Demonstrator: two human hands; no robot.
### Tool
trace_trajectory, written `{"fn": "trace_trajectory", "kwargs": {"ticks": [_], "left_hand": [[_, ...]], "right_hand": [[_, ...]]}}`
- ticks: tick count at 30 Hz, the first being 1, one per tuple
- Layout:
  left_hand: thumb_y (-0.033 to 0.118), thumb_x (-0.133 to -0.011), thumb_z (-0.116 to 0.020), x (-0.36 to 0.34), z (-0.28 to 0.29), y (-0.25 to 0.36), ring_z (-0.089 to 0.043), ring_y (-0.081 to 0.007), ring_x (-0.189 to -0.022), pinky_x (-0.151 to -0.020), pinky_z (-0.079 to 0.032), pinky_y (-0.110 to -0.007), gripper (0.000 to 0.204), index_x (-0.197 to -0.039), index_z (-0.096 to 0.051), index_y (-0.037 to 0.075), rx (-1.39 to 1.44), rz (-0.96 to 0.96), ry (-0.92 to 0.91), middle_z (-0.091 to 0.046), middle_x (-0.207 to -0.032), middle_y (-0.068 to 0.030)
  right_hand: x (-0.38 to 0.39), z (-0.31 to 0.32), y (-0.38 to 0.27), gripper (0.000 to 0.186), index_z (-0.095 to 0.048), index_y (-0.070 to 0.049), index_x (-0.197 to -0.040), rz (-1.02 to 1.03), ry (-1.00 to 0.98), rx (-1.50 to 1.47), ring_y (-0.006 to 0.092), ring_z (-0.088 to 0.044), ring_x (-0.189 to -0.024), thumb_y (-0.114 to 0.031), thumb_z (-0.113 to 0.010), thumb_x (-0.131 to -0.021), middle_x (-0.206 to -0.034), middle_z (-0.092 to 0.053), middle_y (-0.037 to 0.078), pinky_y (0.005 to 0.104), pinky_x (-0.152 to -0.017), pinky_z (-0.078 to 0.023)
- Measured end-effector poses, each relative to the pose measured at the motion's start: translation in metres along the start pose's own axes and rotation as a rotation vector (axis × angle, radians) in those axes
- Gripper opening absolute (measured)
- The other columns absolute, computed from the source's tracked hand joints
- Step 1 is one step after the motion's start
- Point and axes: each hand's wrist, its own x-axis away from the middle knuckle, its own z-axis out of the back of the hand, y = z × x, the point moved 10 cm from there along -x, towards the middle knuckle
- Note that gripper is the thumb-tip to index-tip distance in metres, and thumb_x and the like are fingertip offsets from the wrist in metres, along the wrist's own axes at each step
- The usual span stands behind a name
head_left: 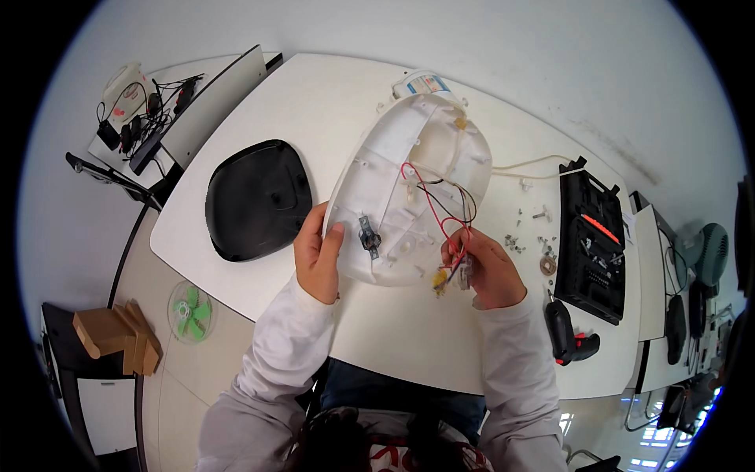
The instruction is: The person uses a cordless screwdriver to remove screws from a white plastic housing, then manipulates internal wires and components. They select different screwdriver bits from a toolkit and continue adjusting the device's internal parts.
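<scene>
My left hand [317, 256] grips the left rim of a white plastic housing shell [377, 169], its thumb on the inner face. The shell is tilted up, with its ribbed inside in view. A small grey metal-looking part [369, 237] sits inside it near my left thumb. Red and black wires [431, 203] run from the shell's middle down to my right hand [489, 269]. Closed at the shell's lower right edge, that hand holds a small wired component [462, 274], partly hidden by the fingers, with a yellow piece [440, 278] beside it.
A black rounded cover [259, 200] lies left on the white table [377, 330]. To the right are loose screws [513, 243], a tape roll [548, 265], an open black tool case [591, 240] and a cordless screwdriver [563, 334]. A white tub [425, 82] stands behind the shell.
</scene>
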Motion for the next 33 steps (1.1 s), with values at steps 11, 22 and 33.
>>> {"fn": "trace_trajectory", "kwargs": {"ticks": [11, 22, 33], "left_hand": [[0.01, -0.087, -0.045, 0.0, 0.007, -0.007, -0.049, -0.0081, -0.086, -0.079, -0.036, -0.02, 0.033, -0.117, -0.05, -0.003, 0.01, 0.034, 0.031, -0.057, -0.097, -0.0027], [0.017, -0.087, -0.049, 0.001, 0.006, -0.004, -0.051, -0.0112, -0.094, -0.085, -0.037, -0.023, 0.04, -0.12, -0.049, -0.004, 0.021, 0.041, 0.015, -0.058, -0.104, -0.0056], [0.02, -0.086, -0.05, 0.001, 0.01, -0.003, -0.052, -0.0126, -0.094, -0.083, -0.039, -0.024, 0.037, -0.114, -0.052, -0.003, 0.024, 0.003, 0.035, -0.059, -0.1, -0.0064]], "right_hand": [[-0.008, -0.001, -0.046, 0.025, -0.042, -0.011, -0.069, 0.13, -0.059, -0.475, 0.0134, -0.04, -0.068, -0.027, -0.043, -0.088, -0.069, -0.046, 0.001, 0.0253, -0.065, -0.032], [-0.018, 0.038, -0.073, 0.018, -0.052, -0.004, -0.083, 0.037, 0.267, 0.311, 0.0072, -0.041, -0.06, -0.021, -0.048, -0.083, -0.076, -0.054, 0.002, 0.0192, -0.054, -0.033], [-0.033, 0.014, -0.058, 0.039, -0.044, -0.008, -0.124, 0.114, 0.241, 0.322, 0.0044, -0.046, -0.064, -0.013, -0.053, -0.087, -0.086, -0.057, 0.001, 0.0197, -0.053, -0.037]]}}
